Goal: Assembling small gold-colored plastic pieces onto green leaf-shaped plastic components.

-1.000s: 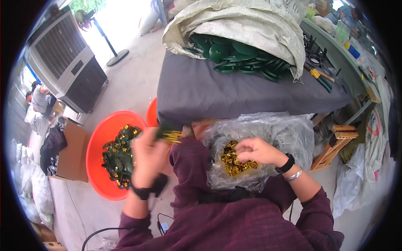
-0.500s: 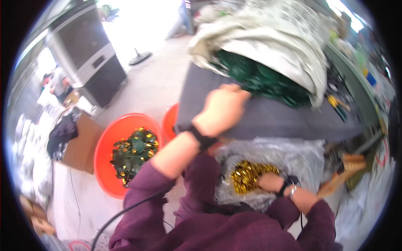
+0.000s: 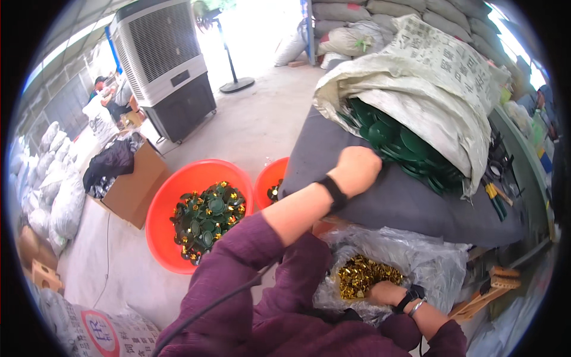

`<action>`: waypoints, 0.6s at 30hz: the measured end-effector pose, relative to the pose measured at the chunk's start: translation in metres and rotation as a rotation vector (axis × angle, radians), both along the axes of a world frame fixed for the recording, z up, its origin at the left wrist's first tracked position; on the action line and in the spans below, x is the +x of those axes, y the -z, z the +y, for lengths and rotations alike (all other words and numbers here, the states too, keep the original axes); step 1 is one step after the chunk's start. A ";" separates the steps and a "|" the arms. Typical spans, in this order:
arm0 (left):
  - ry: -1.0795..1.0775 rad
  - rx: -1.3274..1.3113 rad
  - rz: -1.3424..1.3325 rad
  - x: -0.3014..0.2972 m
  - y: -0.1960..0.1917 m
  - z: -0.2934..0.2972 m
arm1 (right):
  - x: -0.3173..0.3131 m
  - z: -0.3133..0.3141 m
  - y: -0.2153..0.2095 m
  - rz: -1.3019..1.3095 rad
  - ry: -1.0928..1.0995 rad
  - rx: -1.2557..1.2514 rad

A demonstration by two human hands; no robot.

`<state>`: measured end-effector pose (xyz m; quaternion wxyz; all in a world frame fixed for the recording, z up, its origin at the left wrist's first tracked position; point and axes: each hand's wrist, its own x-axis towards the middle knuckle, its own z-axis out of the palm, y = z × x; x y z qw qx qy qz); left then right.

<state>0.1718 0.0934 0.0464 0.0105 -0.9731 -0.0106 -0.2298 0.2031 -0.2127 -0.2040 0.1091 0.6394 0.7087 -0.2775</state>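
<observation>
My left hand [image 3: 357,170] reaches over the grey tabletop [image 3: 318,149], its fingers curled closed at the edge of a heap of dark green plastic discs [image 3: 410,144]. The discs spill from the mouth of a white woven sack [image 3: 416,77] lying on the table. What those fingers hold, if anything, is hidden. Below the table edge, my right hand [image 3: 385,293] dips into a pile of shiny gold pieces [image 3: 363,276] on clear plastic sheeting [image 3: 431,262]. Its fingertips are buried, so their grip cannot be seen.
An orange tub [image 3: 159,205] with green discs bearing gold bits stands at left, beside a second orange tub [image 3: 269,175]. A cardboard box [image 3: 140,181], an air cooler [image 3: 160,53] and stacked sacks [image 3: 410,18] stand farther off. Pliers [image 3: 495,201] lie at the table's right.
The view has shifted, so the scene sits farther right and lower. My left hand has come closer to the green discs. My right hand stays at the gold pieces.
</observation>
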 end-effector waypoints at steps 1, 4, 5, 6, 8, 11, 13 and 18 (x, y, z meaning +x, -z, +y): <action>-0.001 0.017 0.016 -0.006 0.004 0.008 | 0.002 0.001 -0.002 0.042 0.019 -0.013; -0.026 -0.007 -0.006 -0.029 0.004 0.013 | 0.003 0.007 -0.010 0.125 0.046 0.064; -0.012 0.007 -0.057 -0.034 0.007 0.019 | 0.000 0.009 -0.012 0.160 0.061 0.115; -0.008 0.002 -0.066 -0.037 0.008 0.024 | 0.004 0.009 -0.001 0.154 0.033 0.085; 0.018 -0.024 -0.165 -0.046 0.008 0.029 | -0.004 0.017 -0.024 0.181 0.127 0.037; -0.021 -0.054 -0.078 -0.046 0.002 0.030 | -0.009 0.015 -0.032 0.114 0.182 -0.069; -0.081 0.014 -0.073 -0.045 0.000 0.032 | -0.006 0.007 -0.019 0.067 0.103 -0.070; -0.005 -0.142 -0.078 -0.051 -0.004 0.047 | -0.010 0.001 -0.032 0.104 0.125 0.138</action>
